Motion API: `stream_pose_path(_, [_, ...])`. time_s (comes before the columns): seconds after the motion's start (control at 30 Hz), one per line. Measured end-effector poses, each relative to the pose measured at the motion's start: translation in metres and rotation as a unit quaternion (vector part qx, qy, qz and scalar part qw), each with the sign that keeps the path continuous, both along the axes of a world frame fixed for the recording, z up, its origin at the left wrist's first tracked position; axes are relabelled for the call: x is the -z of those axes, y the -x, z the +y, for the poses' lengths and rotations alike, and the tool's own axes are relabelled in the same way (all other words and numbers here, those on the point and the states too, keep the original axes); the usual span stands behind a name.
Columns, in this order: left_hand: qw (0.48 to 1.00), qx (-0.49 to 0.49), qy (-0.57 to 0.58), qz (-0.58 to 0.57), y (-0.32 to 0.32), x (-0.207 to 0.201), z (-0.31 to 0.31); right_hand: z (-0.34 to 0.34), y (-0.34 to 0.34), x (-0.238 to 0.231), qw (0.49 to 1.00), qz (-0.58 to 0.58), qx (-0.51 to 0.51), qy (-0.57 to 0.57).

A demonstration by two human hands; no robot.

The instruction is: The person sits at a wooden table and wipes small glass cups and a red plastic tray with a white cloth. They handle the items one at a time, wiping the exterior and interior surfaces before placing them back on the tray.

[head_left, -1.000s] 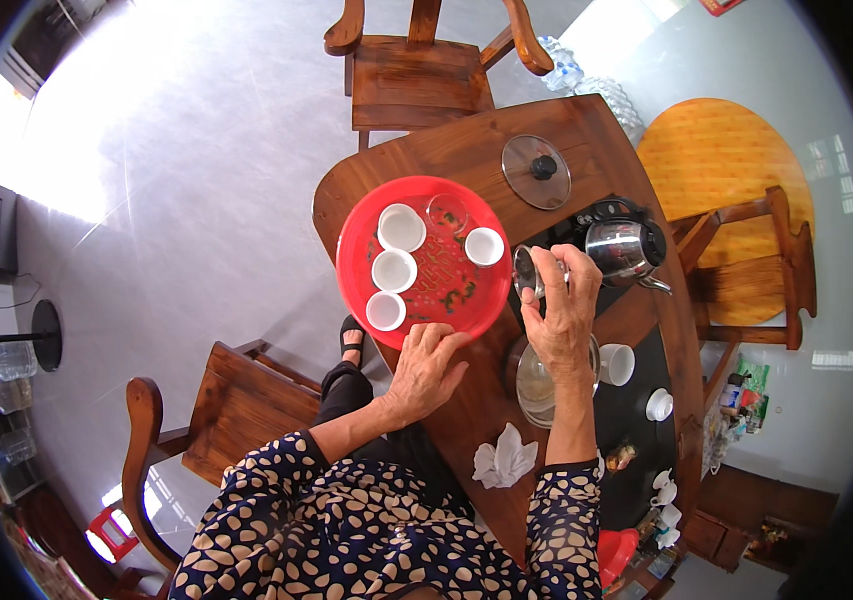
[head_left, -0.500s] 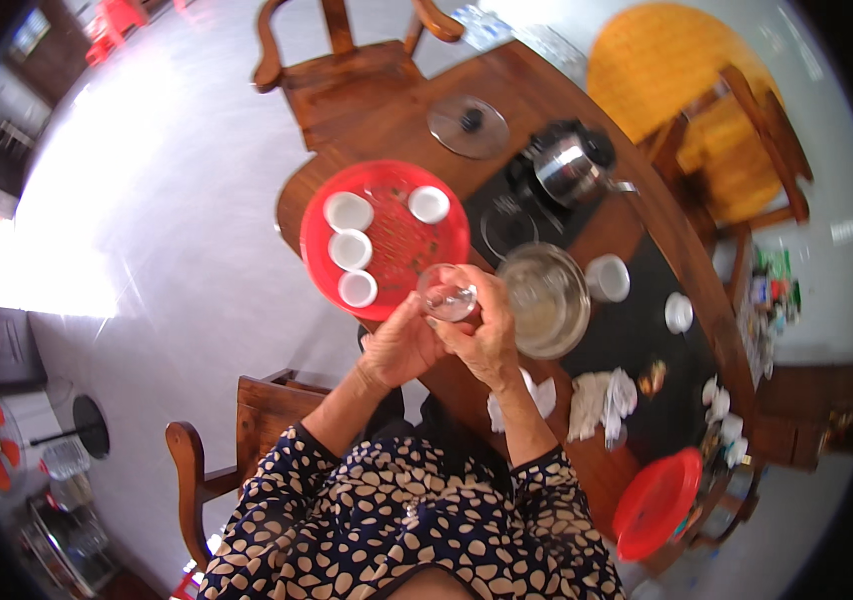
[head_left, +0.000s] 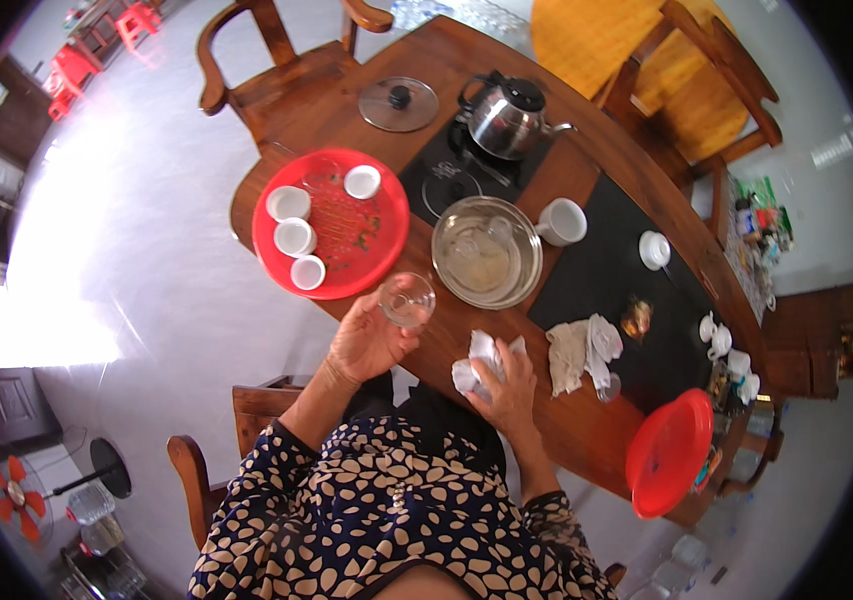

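My left hand (head_left: 357, 345) holds a small clear glass cup (head_left: 408, 299) by its side, fingers closed round it, above the table's near edge. To its right, my right hand (head_left: 513, 395) has its fingers closed on a crumpled white cloth (head_left: 474, 367) lying on the wood. A red round tray (head_left: 372, 268) sits just beyond the left hand. Several white cups (head_left: 295, 238) stand on it, with wet dark bits scattered over its surface. Beyond my hands is a steel bowl (head_left: 522, 293) with water and what looks like clear glassware inside.
A steel kettle (head_left: 507, 125) stands on a black cooktop (head_left: 437, 180), near a glass lid (head_left: 387, 112). A white mug (head_left: 562, 222), beige cloth (head_left: 569, 355) and white lidded cup (head_left: 655, 250) lie to the right. A red basin (head_left: 669, 455) overhangs the right edge. A wooden chair (head_left: 287, 80) stands beyond.
Both hands were together on the glass cup. The right hand has let go, moved right and taken hold of the white cloth; the left keeps the cup. The view has shifted.
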State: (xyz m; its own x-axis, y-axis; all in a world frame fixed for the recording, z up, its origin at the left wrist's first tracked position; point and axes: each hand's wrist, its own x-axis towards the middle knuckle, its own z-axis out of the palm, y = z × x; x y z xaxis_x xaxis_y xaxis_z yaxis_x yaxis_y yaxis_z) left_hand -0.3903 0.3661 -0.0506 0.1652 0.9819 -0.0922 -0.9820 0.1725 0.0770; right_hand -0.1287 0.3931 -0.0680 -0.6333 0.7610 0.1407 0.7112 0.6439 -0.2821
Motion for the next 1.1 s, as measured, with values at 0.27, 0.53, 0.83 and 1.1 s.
stream_pose_path(0.27, [0.999, 0.01, -0.008, 0.034, -0.007, -0.018, 0.001, 0.023, 0.047, -0.039, 0.947, 0.316, 0.019, 0.054])
stream_pose_path(0.53, [0.968, -0.069, 0.025, 0.242, -0.014, -0.037, -0.002, 0.049, 0.116, -0.095, 0.964, 0.155, -0.156, -0.152])
stream_pose_path(0.83, [0.946, -0.088, 0.03, 0.31, -0.002, -0.04, -0.006, 0.042, 0.123, -0.112, 0.96, 0.168, -0.22, -0.047])
stream_pose_path(1.1, [0.896, -0.009, 0.019, 0.443, 0.01, -0.043, -0.011, 0.037, 0.12, -0.107, 0.965, 0.087, -0.243, 0.038])
